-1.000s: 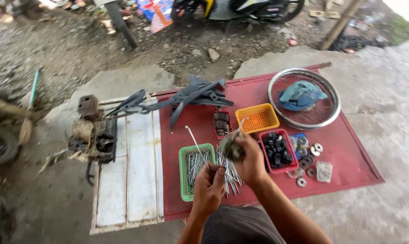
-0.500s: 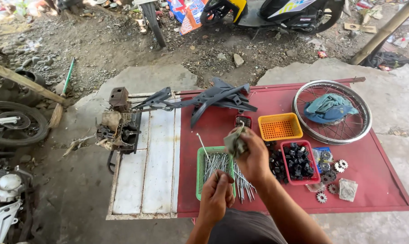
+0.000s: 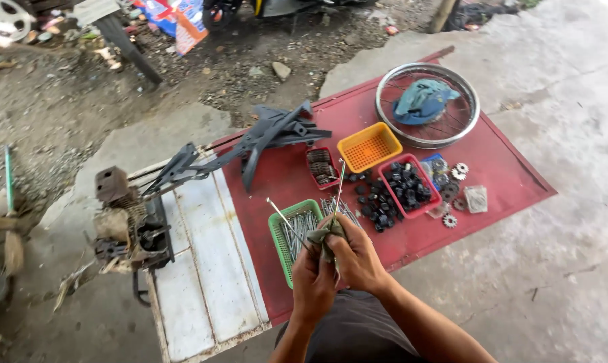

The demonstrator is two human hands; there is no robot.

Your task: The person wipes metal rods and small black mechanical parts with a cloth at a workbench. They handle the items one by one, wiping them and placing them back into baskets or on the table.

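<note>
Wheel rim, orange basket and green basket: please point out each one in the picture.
Wheel rim (image 3: 466, 129): head view, on the right side of the metal hoop.
Orange basket (image 3: 370, 147): head view, on its mesh floor.
Green basket (image 3: 278, 234): head view, on its left wall.

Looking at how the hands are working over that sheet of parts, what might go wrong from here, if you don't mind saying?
1. The thin spoke sticks up from the rag gripped by the right hand and left hand; its bare end may poke toward the person or slip free.
2. Loose black parts lie outside the red basket and could scatter if bumped.
3. The green basket sits near the red sheet's edge, so a nudge might spill its spokes.
</note>
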